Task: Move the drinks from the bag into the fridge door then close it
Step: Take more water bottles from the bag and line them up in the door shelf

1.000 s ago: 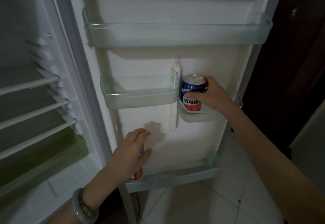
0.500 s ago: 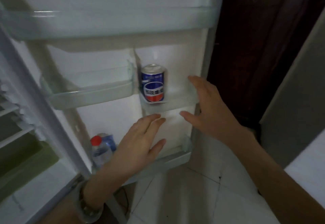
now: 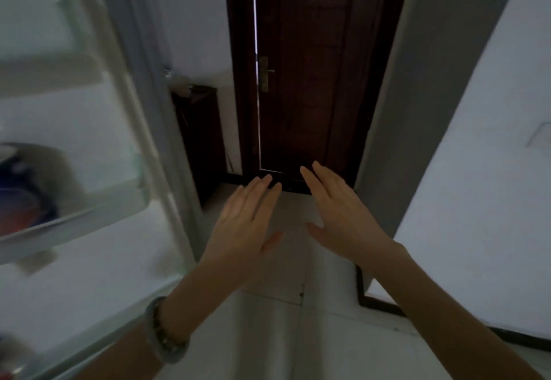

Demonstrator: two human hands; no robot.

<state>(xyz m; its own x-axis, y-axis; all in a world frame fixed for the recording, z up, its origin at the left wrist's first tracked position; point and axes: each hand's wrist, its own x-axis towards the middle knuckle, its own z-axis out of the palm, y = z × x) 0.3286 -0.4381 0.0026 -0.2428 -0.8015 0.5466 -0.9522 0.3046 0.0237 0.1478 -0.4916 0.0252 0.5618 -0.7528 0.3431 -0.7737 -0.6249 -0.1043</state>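
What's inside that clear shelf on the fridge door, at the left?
A blue and red can stands in the door shelf, blurred and seen partly through its clear wall. The picture's edge cuts off its left side, so anything beside it is unseen.

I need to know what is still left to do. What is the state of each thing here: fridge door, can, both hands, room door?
Fridge door: open, not yet closed.
Soda can: in a door shelf, blurred.
Left hand: open, fingers straight, holding nothing.
Right hand: open, holding nothing.
Wooden door: looks shut, with a thin line of light along its handle edge.
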